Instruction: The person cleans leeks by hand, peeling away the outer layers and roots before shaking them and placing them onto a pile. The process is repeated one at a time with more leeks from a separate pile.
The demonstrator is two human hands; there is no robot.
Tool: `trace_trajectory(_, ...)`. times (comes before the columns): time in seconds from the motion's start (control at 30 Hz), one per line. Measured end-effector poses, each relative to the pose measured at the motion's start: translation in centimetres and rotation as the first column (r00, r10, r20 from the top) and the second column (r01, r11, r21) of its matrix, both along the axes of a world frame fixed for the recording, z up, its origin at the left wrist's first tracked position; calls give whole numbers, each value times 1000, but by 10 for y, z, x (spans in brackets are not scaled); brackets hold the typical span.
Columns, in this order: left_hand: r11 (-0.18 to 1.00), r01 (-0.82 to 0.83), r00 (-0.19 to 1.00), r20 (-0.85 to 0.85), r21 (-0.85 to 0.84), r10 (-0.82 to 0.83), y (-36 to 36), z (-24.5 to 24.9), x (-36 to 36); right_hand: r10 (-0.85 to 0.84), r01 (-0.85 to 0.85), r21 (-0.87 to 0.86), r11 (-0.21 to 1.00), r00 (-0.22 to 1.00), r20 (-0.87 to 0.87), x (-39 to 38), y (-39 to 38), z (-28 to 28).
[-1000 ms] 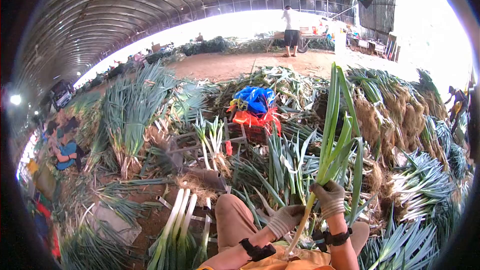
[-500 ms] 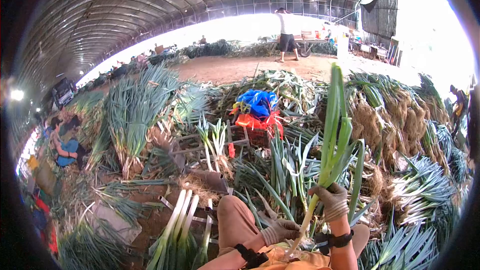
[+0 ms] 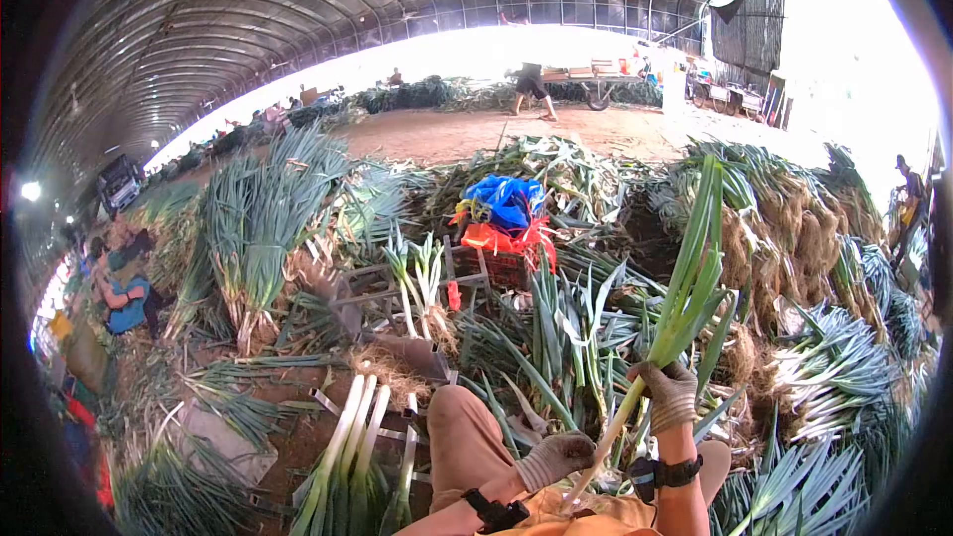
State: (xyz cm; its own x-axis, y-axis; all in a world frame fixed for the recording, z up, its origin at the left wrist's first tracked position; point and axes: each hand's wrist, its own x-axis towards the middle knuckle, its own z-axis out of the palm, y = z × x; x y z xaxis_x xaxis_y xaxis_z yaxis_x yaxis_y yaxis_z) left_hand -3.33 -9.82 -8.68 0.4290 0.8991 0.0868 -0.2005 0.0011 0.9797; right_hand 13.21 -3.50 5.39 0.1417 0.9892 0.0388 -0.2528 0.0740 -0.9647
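My gloved right hand (image 3: 667, 397) is wrapped around a long leek (image 3: 685, 308) where the pale stalk turns to green leaves. The leek leans to the right, with its leaves up and its white end down by my lap. Lower on the same stalk, my gloved left hand (image 3: 558, 459) has its fingers closed against the side. The leek's root end is hard to make out against my orange clothing. Beside my left knee, several trimmed leeks (image 3: 347, 437) lie with their white ends on a metal frame (image 3: 392, 434).
A crate (image 3: 511, 270) with red and blue plastic bags (image 3: 508, 203) stands ahead. Leek bundles (image 3: 268, 228) rise at left; rooty piles (image 3: 794, 228) and cleaned leeks (image 3: 829, 367) lie at right. Another person (image 3: 129, 303) sits far left; one walks near a cart (image 3: 596, 79).
The leek's leafy top has tipped further right and lower, with my right hand still around it. My left hand stays at the lower stalk. The person in the background has moved left.
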Motion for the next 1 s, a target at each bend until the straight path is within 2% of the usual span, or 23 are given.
trace_trajectory(0.07, 999, -4, 1000, -20, 51, 5, 1, -16, -1, -34, 34, -11, 999, 999, -8, 5, 7, -10)
trace_trajectory(0.17, 999, -39, 995, -97, -4, 39, -6, 2, 1, -44, 44, 5, 999, 996, -76, 9, 8, -16)
trace_trajectory(0.2, 979, -92, 927, -343, 184, 151, -12, 32, 3, -46, 47, 7, 999, 996, -76, 11, 12, -23)
trace_trajectory(0.23, 923, -93, 789, -539, 372, 296, -16, 48, 5, -128, 128, -15, 992, 992, 3, 12, 16, -31)
trace_trajectory(0.27, 929, -13, 786, -571, 370, 238, -14, 47, 9, -206, 209, -29, 978, 975, 83, 14, 19, -35)
trace_trajectory(0.37, 925, 23, 737, -632, 378, 240, -19, 36, 20, -224, 226, 7, 974, 961, 162, 15, 16, -32)
trace_trajectory(0.4, 926, 26, 737, -633, 377, 237, -19, 36, 19, -227, 229, 6, 973, 961, 161, 15, 15, -34)
trace_trajectory(0.5, 966, -96, 909, -374, 242, 184, -19, 39, 20, -225, 217, 64, 974, 952, 208, 12, 18, -41)
trace_trajectory(0.53, 965, -98, 909, -374, 242, 185, -17, 29, 19, -210, 205, 47, 978, 961, 181, 10, 20, -44)
trace_trajectory(0.57, 979, -11, 948, -310, 203, 75, -12, 9, 16, -195, 192, 31, 981, 969, 152, 10, 22, -45)
trace_trajectory(0.6, 982, 81, 970, -241, 171, -38, -12, 11, 15, -195, 192, 33, 981, 969, 153, 11, 23, -46)
trace_trajectory(0.63, 981, 81, 970, -239, 174, -37, -13, 12, 14, -175, 171, 41, 984, 975, 135, 13, 24, -45)
trace_trajectory(0.7, 893, 85, 871, -468, 443, 149, -16, 23, 9, -155, 150, 51, 987, 981, 117, 14, 24, -42)
trace_trajectory(0.77, 906, 57, 840, -511, 418, 183, -15, 24, 8, -175, 175, 7, 984, 981, 87, 18, 21, -37)
trace_trajectory(0.83, 967, -70, 943, -300, 247, 145, -14, 24, 8, -192, 193, 6, 981, 974, 119, 20, 21, -38)
trace_trajectory(0.93, 977, 16, 920, -387, 210, 68, -9, 17, 7, -205, 207, -42, 977, 978, 44, 22, 18, -36)
trace_trajectory(1.0, 977, 74, 902, -431, 201, 21, -5, 4, 6, -177, 176, 27, 984, 981, 83, 24, 15, -32)
